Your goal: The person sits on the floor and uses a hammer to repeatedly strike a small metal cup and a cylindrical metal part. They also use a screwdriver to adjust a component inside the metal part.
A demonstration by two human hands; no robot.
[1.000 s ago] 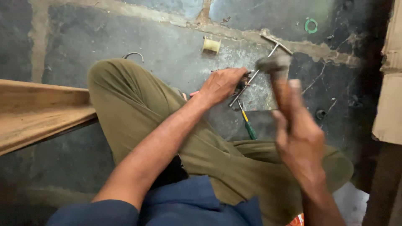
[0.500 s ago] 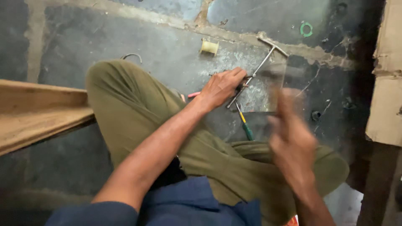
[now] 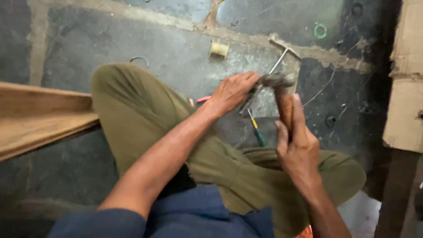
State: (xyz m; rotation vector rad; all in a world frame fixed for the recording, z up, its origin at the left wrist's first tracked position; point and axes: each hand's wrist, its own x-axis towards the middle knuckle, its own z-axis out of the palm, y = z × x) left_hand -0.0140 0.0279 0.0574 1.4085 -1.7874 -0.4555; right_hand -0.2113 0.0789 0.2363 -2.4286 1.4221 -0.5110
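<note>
The right hand (image 3: 299,152) is closed around the wooden handle of a hammer (image 3: 282,94), thumb up along the handle, and holds it upright so that the dark metal head sits at the top, just beside the fingertips of the left hand (image 3: 231,90). The left hand reaches out over the bent knee and rests palm down on the floor (image 3: 110,39), its fingers curled over the near end of a thin metal rod (image 3: 275,68); what exactly the fingers pinch there is hidden under them. The rod runs away from the hand at a slant and ends in a short crossbar, like a T, lying on the pale seam between 2 dark stone slabs. A screwdriver (image 3: 255,130) with a yellow shaft and green handle lies on the floor between the 2 hands, just below the hammer head. A small spool of pale thread (image 3: 219,48) lies further off near the seam, and a green ring (image 3: 320,31) lies well apart at the upper right. A wooden plank (image 3: 39,117) lies at the left, beside the knee, and a piece of cardboard (image 3: 405,88) stands at the right edge.
</note>
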